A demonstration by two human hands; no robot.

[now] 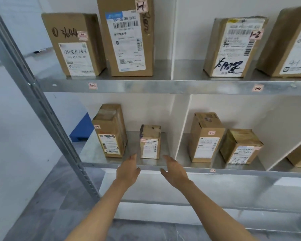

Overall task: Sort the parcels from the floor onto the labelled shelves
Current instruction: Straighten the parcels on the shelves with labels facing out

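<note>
The small parcel (150,142) stands upright on the lower shelf (102,164), in its left bay, long axis vertical and printed face turned toward the person. It lies straight ahead of the hands and between them.

Left of the small parcel, the left hand (129,168) is stretched out flat, fingers straight and holding nothing, its tips just beside the parcel's lower left corner without visibly touching. Right of it, the right hand (175,171) is likewise spread and empty, its tips just beside the lower right corner. Neither hand is clearly nearer. Judging by this, the coming move turns on that flanking gap: either closing in on the two upright sides or drawing away from a parcel already placed. Which of the two cannot be told.

Left of the small parcel stands a taller box (109,131) with a pink tag too small to read. Above and to the left, a box (73,44) is hand-marked "3644". Above the small parcel, a tall box (129,37) carries a pink tag reading like "1-1", and the upper shelf (163,86) has a "1-1" sticker (92,85) on its edge. Above and to the right, another box (233,47) is tagged "1-2", and a matching sticker (257,88) sits on the shelf edge below it. The small parcel's own pink tag is blurred.
</note>
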